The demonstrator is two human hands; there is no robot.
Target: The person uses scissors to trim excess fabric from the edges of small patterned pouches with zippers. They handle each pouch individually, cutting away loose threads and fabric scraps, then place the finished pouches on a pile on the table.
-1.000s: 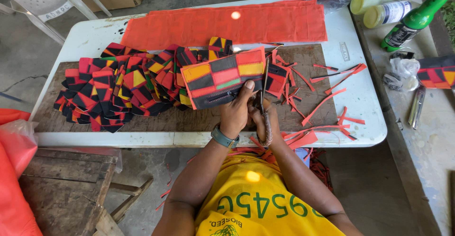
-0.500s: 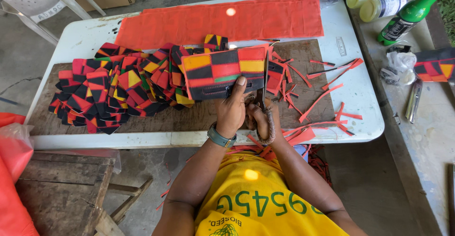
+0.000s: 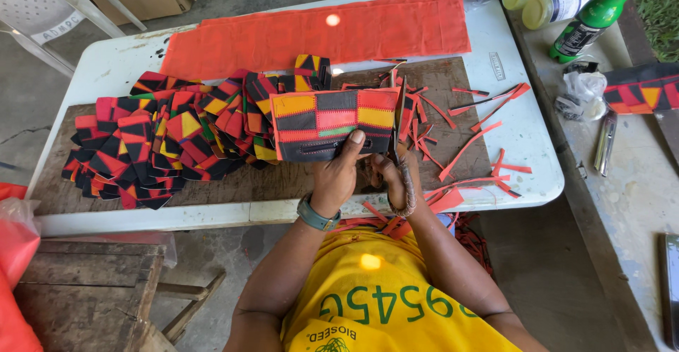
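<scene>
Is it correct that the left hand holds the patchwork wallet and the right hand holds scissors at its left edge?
Not quite. In the head view the scissors in the right hand are at the patchwork wallet's right edge, not its left. The left hand does hold it.

Bright daylight, sharp focus; sun spots glare on the red cloth; wide-angle distortion bends the edges.
</scene>
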